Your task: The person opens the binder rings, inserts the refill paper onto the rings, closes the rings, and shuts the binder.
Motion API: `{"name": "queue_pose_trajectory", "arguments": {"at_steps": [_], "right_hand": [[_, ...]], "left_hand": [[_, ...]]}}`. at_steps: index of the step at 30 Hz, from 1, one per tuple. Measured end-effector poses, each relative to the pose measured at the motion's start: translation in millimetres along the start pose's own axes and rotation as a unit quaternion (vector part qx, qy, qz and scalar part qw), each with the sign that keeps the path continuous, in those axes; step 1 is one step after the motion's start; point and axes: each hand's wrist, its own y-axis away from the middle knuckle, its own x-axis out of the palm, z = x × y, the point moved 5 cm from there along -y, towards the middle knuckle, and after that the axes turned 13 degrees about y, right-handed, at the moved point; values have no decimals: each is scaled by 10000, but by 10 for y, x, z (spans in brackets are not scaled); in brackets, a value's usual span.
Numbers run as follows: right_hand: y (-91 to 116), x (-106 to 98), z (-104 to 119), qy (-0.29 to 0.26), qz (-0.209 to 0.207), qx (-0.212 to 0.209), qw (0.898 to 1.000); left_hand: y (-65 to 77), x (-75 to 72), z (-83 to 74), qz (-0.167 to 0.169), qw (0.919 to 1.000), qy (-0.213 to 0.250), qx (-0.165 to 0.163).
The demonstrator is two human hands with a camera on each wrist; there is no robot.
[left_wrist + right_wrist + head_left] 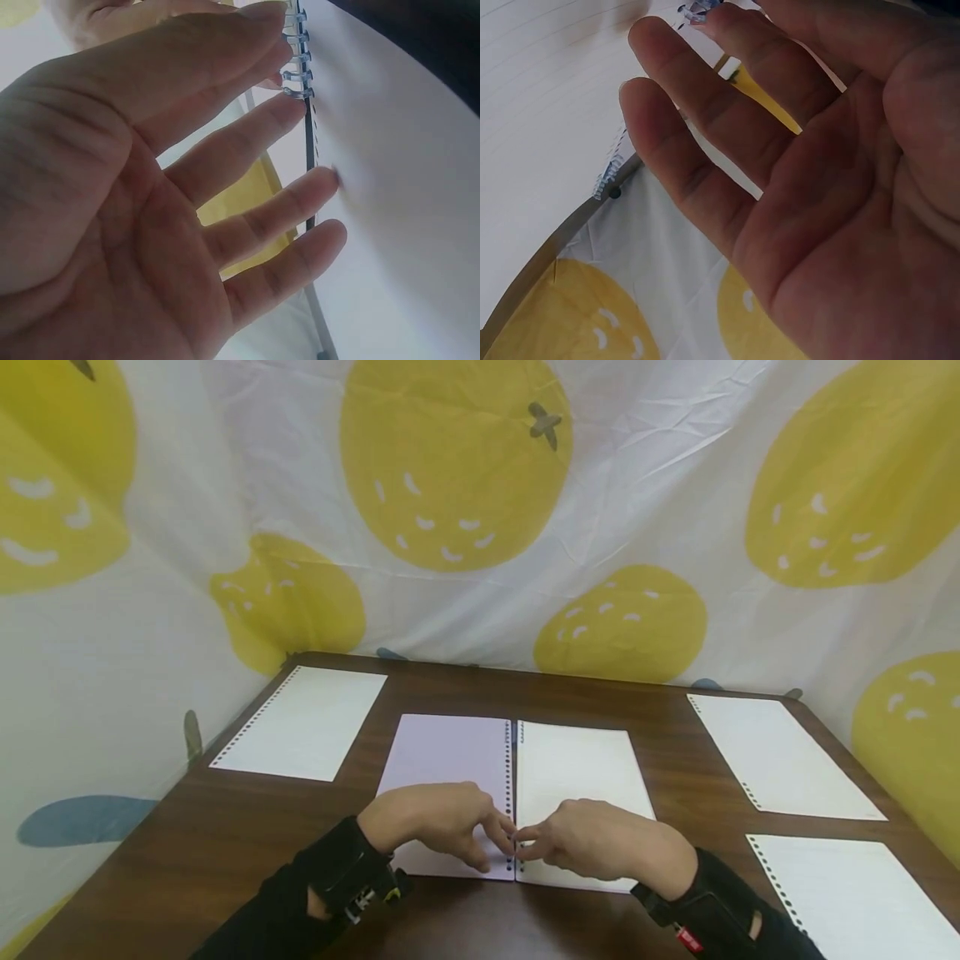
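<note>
1. The ring notebook (450, 756) lies open on the tabletop (225, 852), between loose sheets; lavender left, white right.
2. Left hand (450, 820): fingers apart, reaching to the clear rings (298, 57).
3. Right hand (600, 839): lower fingers apart; cannot tell whether thumb and index pinch a ring.
4. One punched sheet (306, 722) lies left, two right.
5. Fruit-printed cloth (465, 618) hangs behind.

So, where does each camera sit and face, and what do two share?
Head: on the head, facing forward and down at the notebook; left hand, right hand, sleeves show.
Left wrist: worn there, facing left palm, fingers, rings.
Right wrist: worn there, facing right palm, fingers.
Both wrist views share rings and patterned cloth.
</note>
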Motion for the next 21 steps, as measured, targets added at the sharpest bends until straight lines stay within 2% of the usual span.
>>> {"name": "queue_pose_trajectory", "arguments": {"at_steps": [11, 21], "right_hand": [[-2, 17, 2, 135, 166, -31, 9998], [-1, 21, 4, 174, 261, -28, 9995]], "left_hand": [[18, -15, 6, 8, 10000, -63, -65], [34, -7, 25, -45, 9991, 124, -411]]}}
